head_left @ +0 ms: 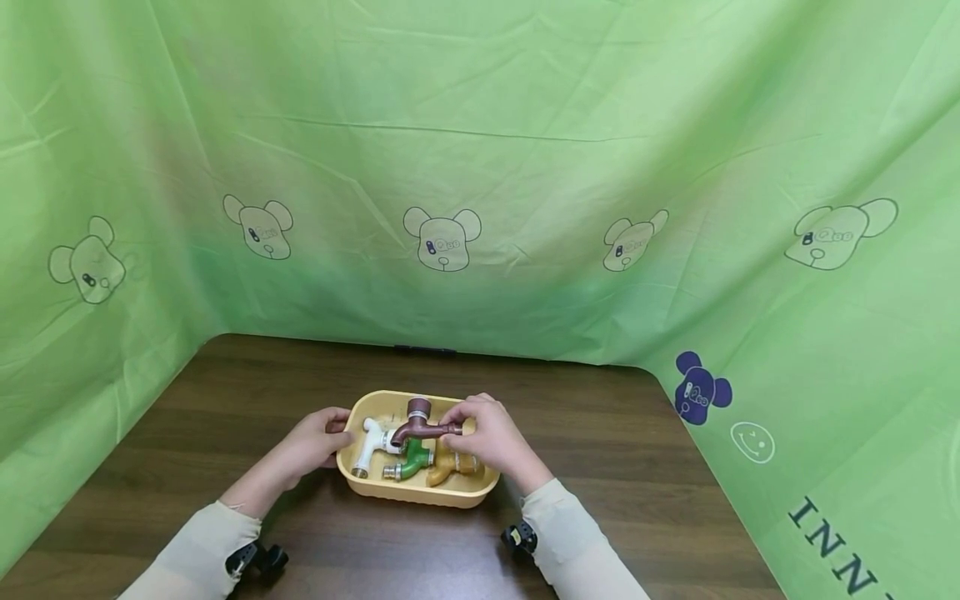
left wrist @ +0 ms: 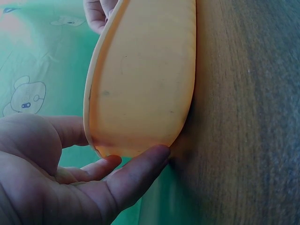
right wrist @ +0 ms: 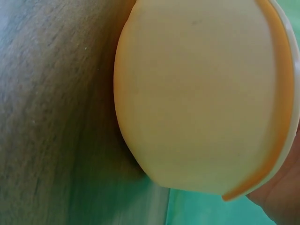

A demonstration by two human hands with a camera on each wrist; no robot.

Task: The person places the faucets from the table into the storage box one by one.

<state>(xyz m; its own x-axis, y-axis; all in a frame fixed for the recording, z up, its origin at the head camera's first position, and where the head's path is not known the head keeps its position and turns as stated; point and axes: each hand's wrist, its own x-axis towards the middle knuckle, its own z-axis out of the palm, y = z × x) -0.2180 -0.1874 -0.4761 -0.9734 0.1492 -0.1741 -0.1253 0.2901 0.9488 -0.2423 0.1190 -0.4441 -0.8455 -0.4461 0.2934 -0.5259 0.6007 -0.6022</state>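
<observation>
A yellow plastic basin (head_left: 420, 493) stands on the table with several taps in it. My left hand (head_left: 318, 442) grips its left end, the thumb at the rim and other fingers against the outer wall, as the left wrist view shows. With thumb and fingertips my right hand (head_left: 491, 437) pinches the right end of a maroon tap (head_left: 417, 425), which lies over the others. Beneath and around it are a white tap (head_left: 372, 446), a green tap (head_left: 412, 461) and an ochre tap (head_left: 450, 467). In the right wrist view the basin wall (right wrist: 201, 103) hides the fingers.
The brown wooden table (head_left: 600, 500) reaches out on both sides of the basin. A green cloth (head_left: 450, 167) with printed bear heads hangs behind and beside the table. A thin dark object (head_left: 424, 349) lies at the table's back edge.
</observation>
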